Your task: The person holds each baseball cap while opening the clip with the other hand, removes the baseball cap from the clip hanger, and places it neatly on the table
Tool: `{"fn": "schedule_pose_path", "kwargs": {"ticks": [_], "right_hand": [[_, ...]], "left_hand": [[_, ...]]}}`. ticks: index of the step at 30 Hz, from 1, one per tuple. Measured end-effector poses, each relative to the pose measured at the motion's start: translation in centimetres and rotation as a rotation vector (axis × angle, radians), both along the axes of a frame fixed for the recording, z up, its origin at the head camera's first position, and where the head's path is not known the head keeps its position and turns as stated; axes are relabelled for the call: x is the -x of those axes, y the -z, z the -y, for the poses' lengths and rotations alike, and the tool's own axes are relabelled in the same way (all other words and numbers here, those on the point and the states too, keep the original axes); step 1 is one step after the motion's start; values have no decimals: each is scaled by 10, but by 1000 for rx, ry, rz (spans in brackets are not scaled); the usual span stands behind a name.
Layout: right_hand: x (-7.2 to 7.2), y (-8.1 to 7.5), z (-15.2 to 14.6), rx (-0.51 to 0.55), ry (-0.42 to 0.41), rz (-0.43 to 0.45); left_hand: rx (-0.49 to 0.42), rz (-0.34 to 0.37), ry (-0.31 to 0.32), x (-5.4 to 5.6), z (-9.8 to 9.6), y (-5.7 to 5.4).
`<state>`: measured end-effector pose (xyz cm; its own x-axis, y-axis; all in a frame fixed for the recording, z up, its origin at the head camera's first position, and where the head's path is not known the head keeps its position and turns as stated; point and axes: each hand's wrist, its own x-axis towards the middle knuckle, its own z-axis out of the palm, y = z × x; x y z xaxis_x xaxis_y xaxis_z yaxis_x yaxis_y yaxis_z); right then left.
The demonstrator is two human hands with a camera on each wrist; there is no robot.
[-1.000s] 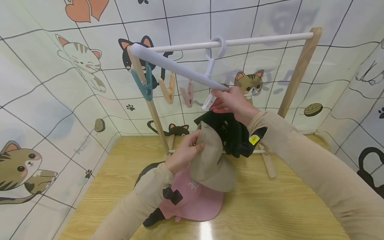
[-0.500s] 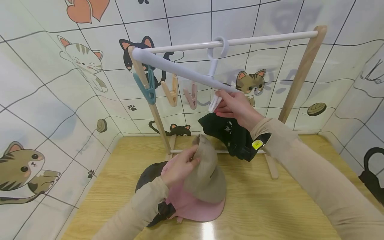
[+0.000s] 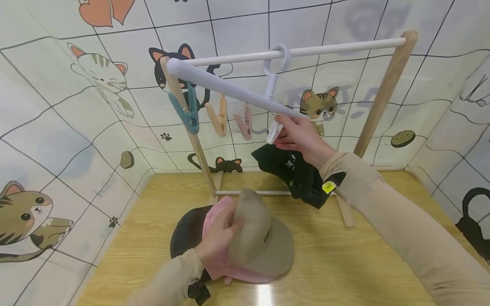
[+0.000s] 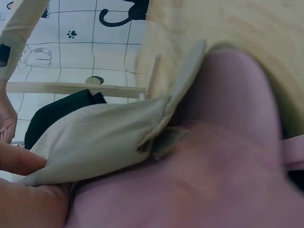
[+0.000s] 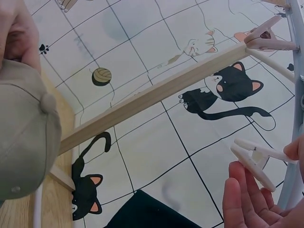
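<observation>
My left hand (image 3: 218, 233) pinches the back of a beige baseball cap (image 3: 250, 227), crown up and brim toward the right. The beige cap lies over a pink cap (image 3: 217, 264), which overlaps a dark cap (image 3: 185, 231) on the table. In the left wrist view, thumb and finger grip the edge of the beige cap (image 4: 104, 135). My right hand (image 3: 306, 136) pinches a white clothespin (image 3: 274, 132) under the lavender hanger (image 3: 229, 90); the right wrist view has thumb and fingers on the legs of the clothespin (image 5: 254, 170). A black cap (image 3: 281, 163) hangs below that hand, its attachment hidden.
The hanger hooks over the white rail (image 3: 344, 49) of a wooden-legged rack (image 3: 384, 93), tilting down to the right. Blue (image 3: 187, 110), yellow (image 3: 218, 117) and pink clothespins (image 3: 245, 123) dangle from it. The wood table (image 3: 344, 263) meets a cat-print wall (image 3: 95, 140).
My left hand has lowered the beige cap, moving down and left from beside the black cap onto the pink one. The right hand has shifted slightly right and stays on the white clothespin.
</observation>
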<state>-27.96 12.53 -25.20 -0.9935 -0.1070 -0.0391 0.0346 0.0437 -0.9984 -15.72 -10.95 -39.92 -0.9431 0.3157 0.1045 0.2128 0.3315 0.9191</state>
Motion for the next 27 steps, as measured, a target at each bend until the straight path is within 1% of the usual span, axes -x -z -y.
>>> {"fn": "schedule_pose_path", "kwargs": {"ticks": [3, 4, 7, 9, 12, 14, 17, 19, 21, 24, 27], "right_hand": [[-1, -1, -2, -10, 5, 4], [-2, -1, -2, -12, 6, 4], [-4, -1, -4, -22, 5, -4], [-5, -1, -5, -30, 5, -14], [-5, -1, -5, -37, 8, -27], [-5, 0, -5, -43, 9, -34], [-5, 1, -5, -58, 8, -39], [-5, 1, -6, -75, 8, -40], [-6, 1, -7, -102, 10, -44], [-7, 2, -9, -144, 27, -60], [-8, 3, -10, -153, 51, -86]], "left_hand": [[-42, -6, -9, -8, 4, 6], [-41, -26, -10, -10, 5, 8], [-34, -29, -12, -20, 10, 13], [-60, 21, 14, -27, 14, 17], [-130, 131, 59, -36, 18, 22], [-170, 197, 84, -40, 20, 26], [-161, 191, 93, -43, 22, 30], [-152, 186, 99, -44, 23, 30], [-151, 184, 102, -45, 25, 30], [-136, 169, 89, -47, 28, 27], [-122, 164, 80, -48, 30, 26]]}}
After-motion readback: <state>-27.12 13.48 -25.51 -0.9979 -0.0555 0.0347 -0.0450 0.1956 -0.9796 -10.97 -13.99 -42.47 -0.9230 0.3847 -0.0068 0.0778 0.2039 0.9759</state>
